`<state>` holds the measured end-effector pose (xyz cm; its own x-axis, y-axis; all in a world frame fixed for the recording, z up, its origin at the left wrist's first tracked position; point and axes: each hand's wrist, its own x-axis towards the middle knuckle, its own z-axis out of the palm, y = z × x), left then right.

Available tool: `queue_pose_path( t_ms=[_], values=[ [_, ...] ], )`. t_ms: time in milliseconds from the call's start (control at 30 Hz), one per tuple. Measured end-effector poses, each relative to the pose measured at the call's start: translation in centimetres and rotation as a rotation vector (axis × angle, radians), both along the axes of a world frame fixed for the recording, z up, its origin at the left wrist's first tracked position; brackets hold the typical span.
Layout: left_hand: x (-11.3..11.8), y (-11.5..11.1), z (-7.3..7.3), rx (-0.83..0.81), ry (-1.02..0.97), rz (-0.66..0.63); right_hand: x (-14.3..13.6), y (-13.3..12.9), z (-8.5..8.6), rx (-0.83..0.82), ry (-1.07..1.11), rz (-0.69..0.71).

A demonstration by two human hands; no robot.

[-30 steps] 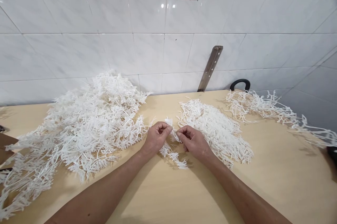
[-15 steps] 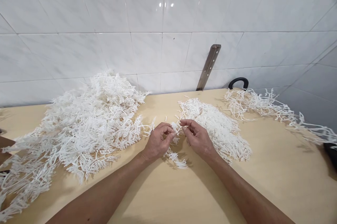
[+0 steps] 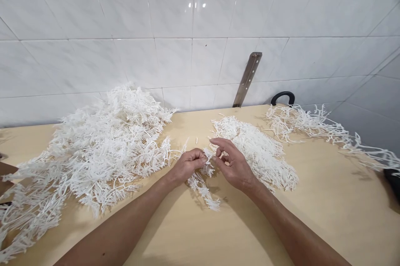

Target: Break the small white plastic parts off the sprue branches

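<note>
Thumb and fingers of my left hand (image 3: pixel 189 164) are pinched on a white branched plastic sprig (image 3: pixel 200 186), whose feathery tips hang down toward the table. My right hand (image 3: pixel 230 161) faces it from the right, thumb and forefinger apart, the thumb tip close to the sprig's upper end; whether they touch I cannot tell. Under and behind my right hand spreads a low heap of small white pieces (image 3: pixel 265 153). To the left rises a large tangled pile of white sprigs (image 3: pixel 109 149), its right edge reaching nearly to my left hand.
Bare, thin white stems (image 3: pixel 309 124) lie in a strip at the back right, beside a black curved handle (image 3: pixel 283 94). A metal bracket (image 3: pixel 248 79) leans on the tiled wall (image 3: pixel 134 61) behind the wooden table (image 3: pixel 331 199). A dark object (image 3: pixel 393 182) sits at the right edge.
The hanging sprig has shifted slightly left and down with my left hand. My right hand's thumb and forefinger have spread wider apart.
</note>
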<state>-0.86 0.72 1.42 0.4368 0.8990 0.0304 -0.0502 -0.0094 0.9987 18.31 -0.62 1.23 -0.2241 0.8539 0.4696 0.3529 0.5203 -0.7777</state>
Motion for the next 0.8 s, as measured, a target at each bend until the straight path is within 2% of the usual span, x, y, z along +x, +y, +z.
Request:
queue_pose_path(
  t_ms=[133,333,500,667,800],
  values=[
    [0.1,-0.3,0.2,0.031,0.035,-0.006,0.2,0.1,-0.1,0.052,-0.075,0.062],
    [0.1,-0.1,-0.1,-0.111,-0.074,-0.033,0.4,0.2,0.5,0.047,-0.105,0.036],
    [0.0,0.4,-0.9,-0.214,-0.152,0.021,0.4,0.2,0.6,0.049,-0.114,0.036],
    [0.0,0.3,-0.5,-0.184,-0.119,-0.033,0.6,0.1,0.6,0.028,-0.016,-0.035],
    [0.2,-0.1,0.1,-0.128,-0.08,-0.064,0.7,0.1,0.6,0.008,-0.037,0.058]
  ],
)
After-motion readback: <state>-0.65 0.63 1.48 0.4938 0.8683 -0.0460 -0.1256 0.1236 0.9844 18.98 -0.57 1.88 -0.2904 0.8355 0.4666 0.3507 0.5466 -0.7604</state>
